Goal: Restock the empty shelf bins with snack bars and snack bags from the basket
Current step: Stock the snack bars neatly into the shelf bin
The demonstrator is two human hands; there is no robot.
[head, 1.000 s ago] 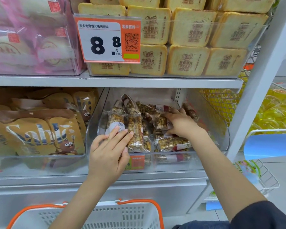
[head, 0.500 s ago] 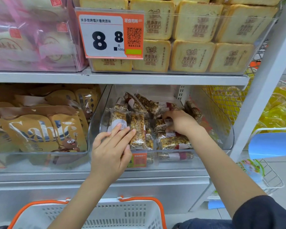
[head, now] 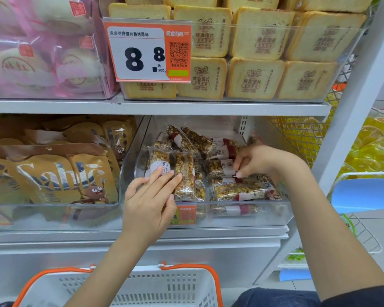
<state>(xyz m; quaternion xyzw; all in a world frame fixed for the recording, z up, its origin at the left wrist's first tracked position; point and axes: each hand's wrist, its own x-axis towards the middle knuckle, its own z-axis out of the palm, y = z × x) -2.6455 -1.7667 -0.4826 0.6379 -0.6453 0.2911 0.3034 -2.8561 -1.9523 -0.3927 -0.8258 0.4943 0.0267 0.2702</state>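
Left hand [head: 150, 198]: my fingers lie flat, steadying the upright snack bars [head: 183, 176].
Right hand [head: 256, 161]: I pinch one wrapper end.
Advice: align it gently inside the clear bin [head: 242, 216].

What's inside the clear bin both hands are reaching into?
The clear bin holds wrapped snack bars, some upright behind the left hand, others flat under the right hand. Its floor is covered.

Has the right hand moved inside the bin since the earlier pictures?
Yes. The right hand has slid toward the front wall of the clear bin and now pinches a snack bar wrapper there.
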